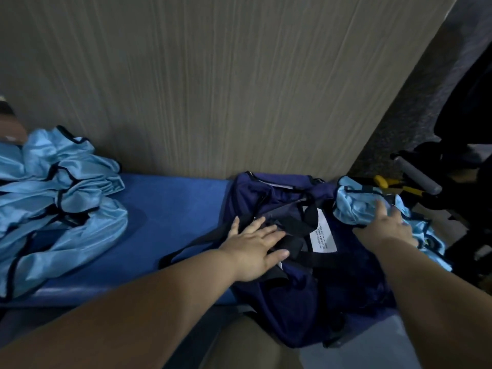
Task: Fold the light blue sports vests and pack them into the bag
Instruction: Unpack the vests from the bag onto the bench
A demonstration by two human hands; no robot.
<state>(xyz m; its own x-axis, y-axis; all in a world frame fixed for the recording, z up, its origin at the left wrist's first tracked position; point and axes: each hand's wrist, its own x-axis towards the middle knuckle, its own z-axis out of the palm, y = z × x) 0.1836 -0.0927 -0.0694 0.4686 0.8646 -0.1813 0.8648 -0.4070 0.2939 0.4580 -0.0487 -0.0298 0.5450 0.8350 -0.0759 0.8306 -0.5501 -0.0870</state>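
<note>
A dark navy bag with black straps and a white label lies on the right end of a blue padded bench. My left hand rests flat on the bag's top and straps, fingers spread. My right hand presses with straight fingers on a bundled light blue vest at the bag's right end. A loose heap of several light blue vests with black trim lies on the bench's left end.
A beige wood-grain panel rises right behind the bench. To the right stands dark equipment with a grey handle and yellow parts. Speckled floor shows at the upper right.
</note>
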